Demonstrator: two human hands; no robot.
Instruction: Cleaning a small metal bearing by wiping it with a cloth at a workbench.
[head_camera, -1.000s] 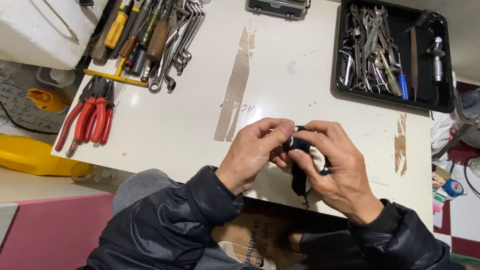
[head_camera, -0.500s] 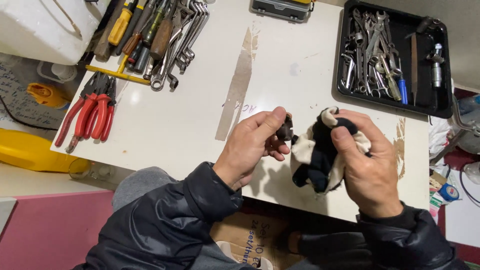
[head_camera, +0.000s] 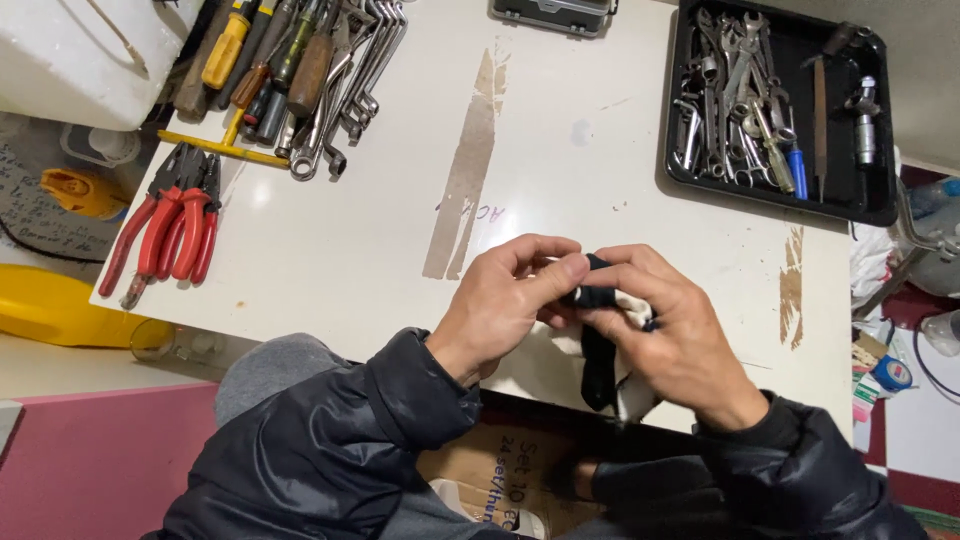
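Both hands, left (head_camera: 505, 305) and right (head_camera: 675, 335), pinch a soft black-and-white cloth (head_camera: 605, 345) near the white tabletop (head_camera: 380, 230) edge. Half a second ago they were apart; now they meet.

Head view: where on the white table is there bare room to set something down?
The widest bare patch of the white table lies between the red-handled pliers and the worn brown streak. Another lies between that streak and the black tray of wrenches. It is crowded at the far-left tool pile and near the edge, where both hands work a black-and-white cloth.
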